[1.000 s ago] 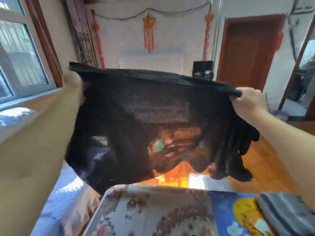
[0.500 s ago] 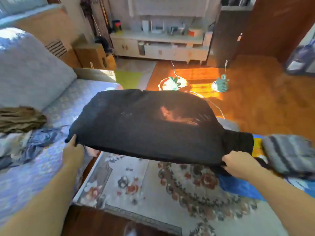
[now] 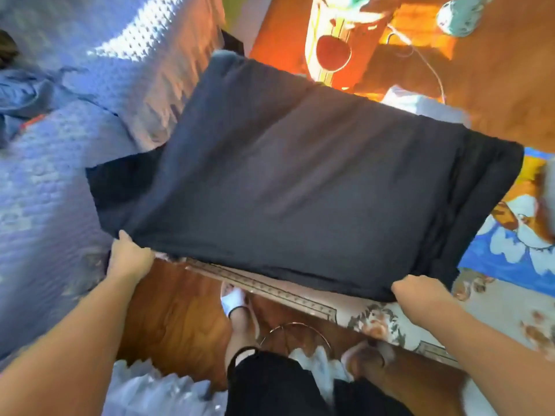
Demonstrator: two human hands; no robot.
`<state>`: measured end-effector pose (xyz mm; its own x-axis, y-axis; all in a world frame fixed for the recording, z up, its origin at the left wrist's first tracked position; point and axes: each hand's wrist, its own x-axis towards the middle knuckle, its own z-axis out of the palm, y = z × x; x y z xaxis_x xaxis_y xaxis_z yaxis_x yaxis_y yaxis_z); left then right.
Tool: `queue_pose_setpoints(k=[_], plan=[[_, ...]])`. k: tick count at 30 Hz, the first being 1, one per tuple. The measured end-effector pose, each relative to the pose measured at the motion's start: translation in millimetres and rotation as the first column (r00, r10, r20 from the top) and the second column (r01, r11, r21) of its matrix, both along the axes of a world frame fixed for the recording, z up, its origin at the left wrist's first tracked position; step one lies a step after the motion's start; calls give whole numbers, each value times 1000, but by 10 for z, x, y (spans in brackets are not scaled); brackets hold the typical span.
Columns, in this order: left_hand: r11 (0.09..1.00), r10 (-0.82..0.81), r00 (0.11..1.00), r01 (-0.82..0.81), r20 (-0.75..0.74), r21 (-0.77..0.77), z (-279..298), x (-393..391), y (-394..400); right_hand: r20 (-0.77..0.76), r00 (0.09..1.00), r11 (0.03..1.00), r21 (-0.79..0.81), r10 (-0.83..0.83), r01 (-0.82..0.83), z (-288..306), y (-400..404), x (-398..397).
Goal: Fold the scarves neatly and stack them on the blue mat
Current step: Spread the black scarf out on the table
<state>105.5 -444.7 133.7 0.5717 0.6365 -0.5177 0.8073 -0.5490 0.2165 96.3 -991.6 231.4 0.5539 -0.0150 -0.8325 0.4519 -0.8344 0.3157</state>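
A large black scarf (image 3: 300, 181) lies spread out flat across the low table, doubled over, with a lower layer sticking out at its left side. My left hand (image 3: 129, 256) grips its near left corner. My right hand (image 3: 420, 298) grips its near right corner, fingers curled under the edge. The blue mat (image 3: 510, 256) with an orange and white cartoon print shows to the right of the scarf, partly covered by the scarf's right end.
The table has a floral cover (image 3: 375, 319) along its near edge. A bed with a pale blue quilt (image 3: 60, 175) fills the left, with bluish cloth (image 3: 18, 94) heaped at its far left. My feet in sandals (image 3: 237, 301) stand on the wooden floor below.
The scarf went from being held up high in front of me to being lowered and laid flat over the table. Both hands came down with it, and my view tilted downward.
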Motion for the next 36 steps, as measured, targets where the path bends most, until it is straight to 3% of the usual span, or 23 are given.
queue_pose_setpoints(k=[4,13,15,17,20,23,26,30,33,36], plan=[[1000,12,986,-12,-166,2,-414,-365,265,-68,998,999,-40,6,-9,-237,135,-221],[986,-156,893,165,-422,-16,-1090,-1257,422,-191,980,993,-113,-49,28,-528,151,-722],[979,-185,842,205,-507,-17,-731,-1159,30,-239,969,995,-93,-62,41,-581,75,-849],[989,-122,823,146,-555,-1,-504,-1062,-300,-294,951,995,-70,-93,75,-617,-25,-951],[973,-208,835,229,-509,-22,-310,-921,-776,-242,951,981,3,-190,196,-652,-192,-1050],[861,-503,787,491,-358,-132,-188,-753,-1397,32,966,964,73,-258,255,-545,-407,-1051],[671,-740,636,680,-219,-295,-166,-669,-2149,187,947,966,63,-259,252,-285,-748,-1065],[361,-931,350,840,-105,-405,-240,-787,-3193,94,970,973,-34,-226,230,-26,-1464,-1322],[241,-969,189,866,-159,-439,-379,-934,-3793,11,929,913,-181,-369,365,204,-2072,-1779],[186,-936,42,902,-349,-390,-475,-1067,-4124,42,868,777,-424,-495,464,431,-2684,-2338]])
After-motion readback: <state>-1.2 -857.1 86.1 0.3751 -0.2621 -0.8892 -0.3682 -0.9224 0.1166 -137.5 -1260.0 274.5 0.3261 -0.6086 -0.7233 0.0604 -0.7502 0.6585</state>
